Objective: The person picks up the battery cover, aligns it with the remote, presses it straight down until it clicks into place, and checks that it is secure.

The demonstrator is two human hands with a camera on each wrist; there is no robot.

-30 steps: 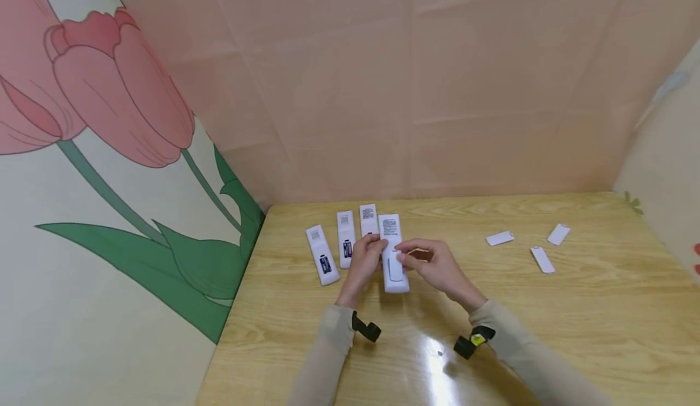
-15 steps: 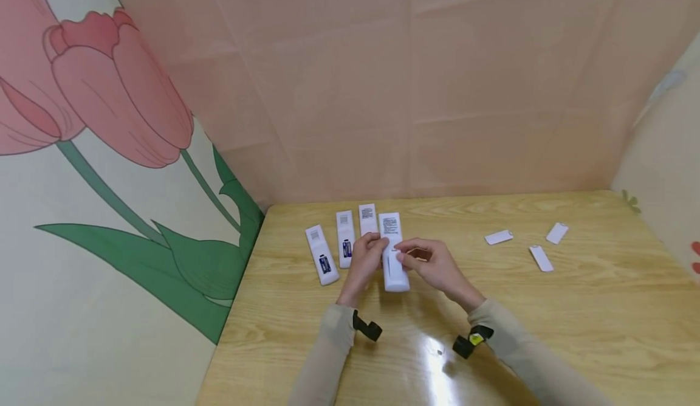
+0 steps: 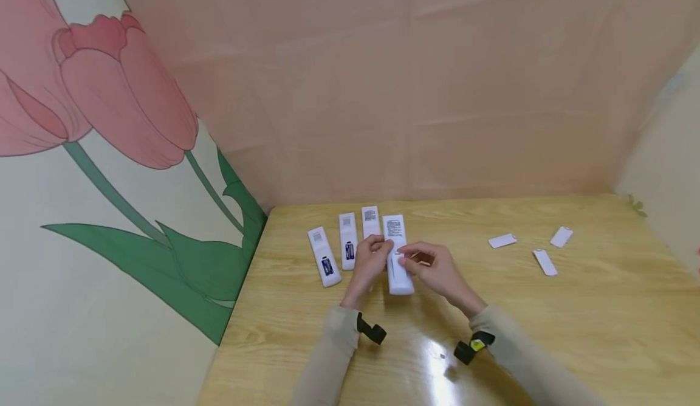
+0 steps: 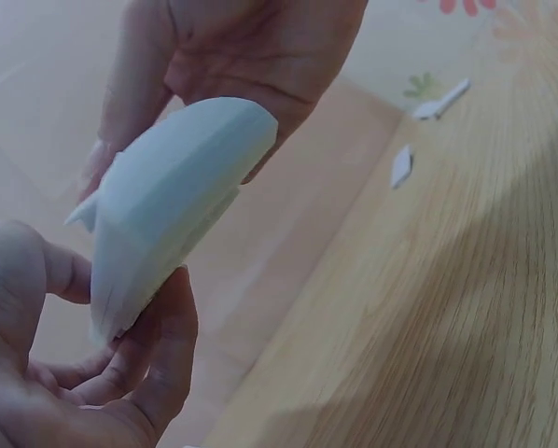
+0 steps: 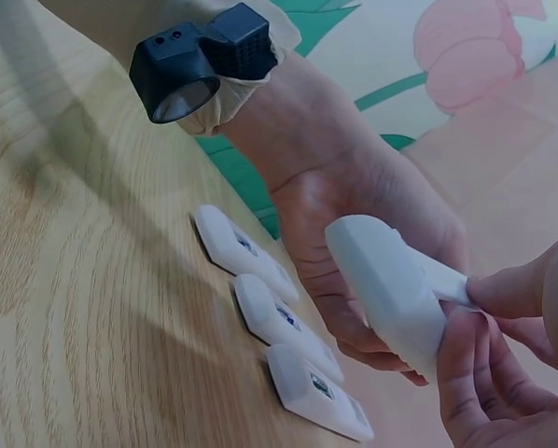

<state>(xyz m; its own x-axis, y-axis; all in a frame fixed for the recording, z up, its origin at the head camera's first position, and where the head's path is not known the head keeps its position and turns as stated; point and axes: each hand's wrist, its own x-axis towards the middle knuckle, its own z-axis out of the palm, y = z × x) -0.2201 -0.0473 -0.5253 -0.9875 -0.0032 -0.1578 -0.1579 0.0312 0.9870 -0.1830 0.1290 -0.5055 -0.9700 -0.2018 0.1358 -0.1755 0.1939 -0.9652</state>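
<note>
My left hand (image 3: 369, 266) grips a white remote control (image 3: 395, 230) from its left side, back face up, raised off the table. In the left wrist view its rounded end (image 4: 204, 140) faces the camera, the fingers curled round the edge. My right hand (image 3: 437, 269) pinches the end of a white battery cover (image 5: 438, 275) between thumb and fingers. That pinched end stands up from the remote's back while the other end meets it, so the cover is tilted. The battery compartment beneath is hidden.
Three more white remotes lie back up on the left of the table, including the leftmost remote (image 3: 324, 257) and its neighbour (image 3: 347, 240), with dark batteries in uncovered compartments. Three loose covers, one of them the nearest cover (image 3: 544, 262), lie at the right. A wall hanging stands behind.
The head view has shifted slightly. Both hands keep nearly the same place and hold on the remote and the cover; the cover's tilt differs only a little.
</note>
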